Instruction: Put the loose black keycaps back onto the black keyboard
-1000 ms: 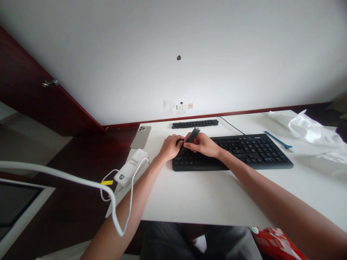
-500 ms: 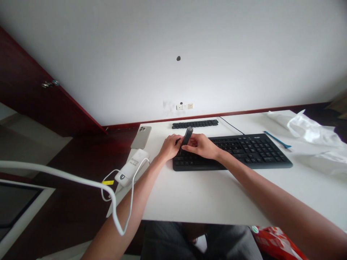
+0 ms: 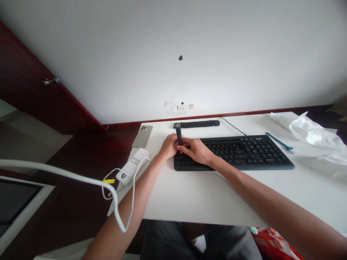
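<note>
A black keyboard (image 3: 268, 167) lies on the white table, and some keys in its middle left part look different, with bare spots. Over its left end, my right hand (image 3: 197, 151) is closed round a slim black tool (image 3: 179, 134) with a greyish top end, held nearly upright. My left hand (image 3: 169, 146) is right beside it at the keyboard's left edge, fingers curled; the tool and right hand partly hide what is in them. Behind the keyboard lies a row of loose black keycaps (image 3: 200, 124).
On the left are a phone (image 3: 143, 136) and a white power bank (image 3: 133, 166) with a white cable (image 3: 81, 177) hanging in front. At right lie a blue pry stick (image 3: 279, 141) and clear plastic wrapping (image 3: 309, 128). A red bag (image 3: 273, 242) is below the table edge.
The black tool has swung from leaning right to nearly upright, slightly left-leaning. My right hand has shifted a little left with it. My left hand stays at the keyboard's left end.
</note>
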A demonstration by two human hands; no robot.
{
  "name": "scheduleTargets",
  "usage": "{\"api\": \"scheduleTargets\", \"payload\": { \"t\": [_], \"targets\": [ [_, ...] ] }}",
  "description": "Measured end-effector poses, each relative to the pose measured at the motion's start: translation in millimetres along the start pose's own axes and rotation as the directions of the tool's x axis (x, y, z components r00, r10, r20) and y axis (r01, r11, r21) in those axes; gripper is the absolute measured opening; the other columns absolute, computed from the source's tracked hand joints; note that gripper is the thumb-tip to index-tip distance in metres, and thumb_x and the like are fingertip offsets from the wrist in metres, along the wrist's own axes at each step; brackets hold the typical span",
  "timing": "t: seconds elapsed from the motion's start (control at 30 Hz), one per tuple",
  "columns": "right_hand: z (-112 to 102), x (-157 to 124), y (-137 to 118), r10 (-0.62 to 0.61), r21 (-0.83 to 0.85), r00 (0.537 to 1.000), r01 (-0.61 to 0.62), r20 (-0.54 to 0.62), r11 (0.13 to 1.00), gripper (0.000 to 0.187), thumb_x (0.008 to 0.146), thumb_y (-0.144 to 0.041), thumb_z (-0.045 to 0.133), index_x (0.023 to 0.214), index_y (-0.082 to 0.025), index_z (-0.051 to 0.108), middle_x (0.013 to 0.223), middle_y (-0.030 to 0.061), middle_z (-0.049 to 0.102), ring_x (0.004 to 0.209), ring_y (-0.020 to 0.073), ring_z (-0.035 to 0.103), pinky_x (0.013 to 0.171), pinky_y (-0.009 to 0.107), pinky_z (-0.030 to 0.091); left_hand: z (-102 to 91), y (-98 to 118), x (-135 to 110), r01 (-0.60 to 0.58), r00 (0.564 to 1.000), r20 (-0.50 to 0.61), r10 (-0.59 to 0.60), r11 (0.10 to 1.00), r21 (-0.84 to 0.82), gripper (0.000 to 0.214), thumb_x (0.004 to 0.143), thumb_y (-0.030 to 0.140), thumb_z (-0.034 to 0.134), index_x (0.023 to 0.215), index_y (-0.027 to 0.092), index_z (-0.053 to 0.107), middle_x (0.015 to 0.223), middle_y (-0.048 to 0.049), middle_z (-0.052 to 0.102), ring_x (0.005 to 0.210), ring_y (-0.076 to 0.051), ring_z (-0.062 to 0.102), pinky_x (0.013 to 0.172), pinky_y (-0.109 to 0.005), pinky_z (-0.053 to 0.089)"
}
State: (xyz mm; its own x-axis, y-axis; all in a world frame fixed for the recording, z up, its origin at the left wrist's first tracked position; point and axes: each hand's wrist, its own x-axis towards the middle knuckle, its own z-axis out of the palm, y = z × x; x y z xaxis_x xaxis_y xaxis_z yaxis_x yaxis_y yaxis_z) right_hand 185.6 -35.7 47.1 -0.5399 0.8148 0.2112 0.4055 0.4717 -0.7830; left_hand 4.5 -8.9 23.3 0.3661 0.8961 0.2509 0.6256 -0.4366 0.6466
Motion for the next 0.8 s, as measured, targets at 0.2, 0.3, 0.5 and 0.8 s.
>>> {"api": "scheduleTargets", "payload": {
  "t": [0.2,0.3,0.5,0.8],
  "targets": [
    [3,1,1,0.031,-0.009,0.999,-0.031,-0.020,0.999,0.020,0.098,-0.035,0.058,0.099,-0.019,0.069,0.076,0.0015,0.075,0.067,0.0174,0.066,0.067,0.029,0.045,2.6,-4,0,0.017,0.999,-0.041,-0.017,1.000,0.005,0.024,0.083,0.014,0.052,0.084,0.019,0.075,0.096,-0.0066,0.073,0.094,-0.022,0.064,0.085,-0.031,0.052],
    [4,1,2,0.025,-0.034,0.999,-0.026,-0.030,0.999,0.019,0.099,-0.034,0.058,0.098,-0.019,0.069,0.076,0.0016,0.074,0.066,0.0173,0.066,0.066,0.028,0.044,3.6,-4,0,0.015,0.999,-0.041,-0.014,1.000,0.024,0.025,0.084,0.014,0.050,0.083,0.019,0.075,0.098,-0.0071,0.073,0.095,-0.022,0.064,0.085,-0.032,0.052],
    [6,2,4,0.008,-0.060,0.999,-0.011,-0.043,0.998,0.016,0.099,-0.033,0.058,0.096,-0.019,0.066,0.074,0.0016,0.074,0.065,0.0170,0.065,0.063,0.027,0.042,2.0,0,-6,0.021,1.000,-0.024,-0.019,0.997,0.077,0.024,0.085,0.012,0.051,0.079,0.020,0.073,0.095,-0.0067,0.069,0.094,-0.023,0.063,0.087,-0.035,0.053],
    [9,2,12,0.016,-0.069,0.996,-0.022,-0.092,0.997,0.023,0.101,-0.034,0.056,0.083,-0.019,0.058,0.073,0.0035,0.073,0.065,0.0175,0.066,0.062,0.027,0.040,17.8,5,-31,0.068,0.993,-0.112,-0.043,0.970,0.234,0.030,0.098,0.016,0.045,0.117,0.019,0.068,0.126,-0.0146,0.065,0.120,-0.029,0.059,0.107,-0.049,0.048]
  ]
}}
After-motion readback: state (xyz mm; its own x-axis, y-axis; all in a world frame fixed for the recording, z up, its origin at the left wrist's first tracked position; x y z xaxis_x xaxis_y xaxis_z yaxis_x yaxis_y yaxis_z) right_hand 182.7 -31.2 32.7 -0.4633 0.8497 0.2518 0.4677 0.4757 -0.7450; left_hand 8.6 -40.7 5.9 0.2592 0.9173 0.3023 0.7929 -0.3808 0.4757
